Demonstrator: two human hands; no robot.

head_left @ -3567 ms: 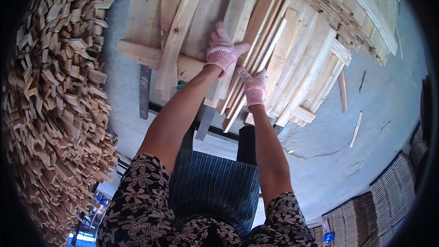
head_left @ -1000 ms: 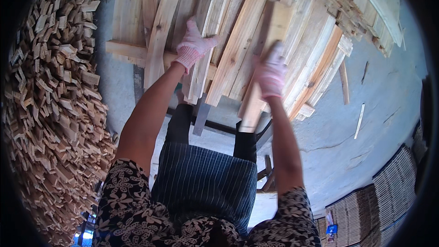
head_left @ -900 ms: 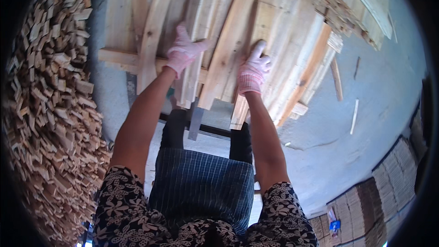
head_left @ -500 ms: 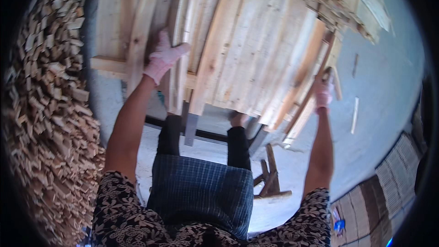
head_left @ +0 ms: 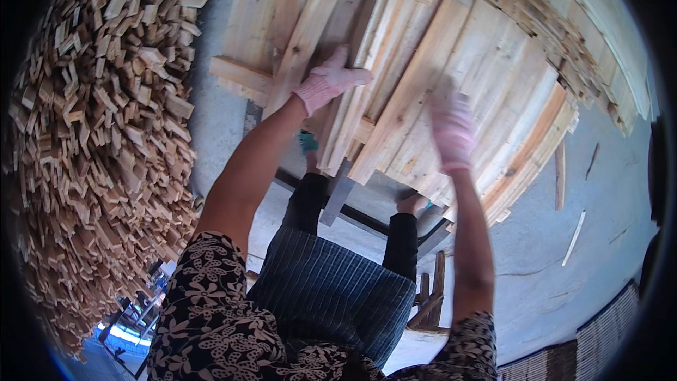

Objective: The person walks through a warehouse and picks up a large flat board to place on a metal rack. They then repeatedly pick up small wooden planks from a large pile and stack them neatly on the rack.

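Side by side in a broad panel lie several pale wooden boards (head_left: 486,77) in front of me. My left hand (head_left: 328,86), in a pink knit glove, rests at a set of narrow planks (head_left: 352,116) left of the panel's middle. Its thumb stretches right across them and its fingers point away from me, apart from the thumb. Over the middle of the boards is my right hand (head_left: 453,130), also in a pink glove. Motion smears its fingers, so I cannot make out their pose or whether they touch the wood.
A tall pile of split wood pieces (head_left: 106,127) fills the left side. More stacked boards (head_left: 564,35) lie at the far right. Thin wood strips (head_left: 575,238) lie on the grey floor. A small wooden stool (head_left: 431,303) stands near my legs, and dark metal legs (head_left: 337,201) support the boards.
My right hand has come off the right edge of the boards and moved left over them. The boards at that edge sit closer together. My left hand keeps its place; the view has shifted left.
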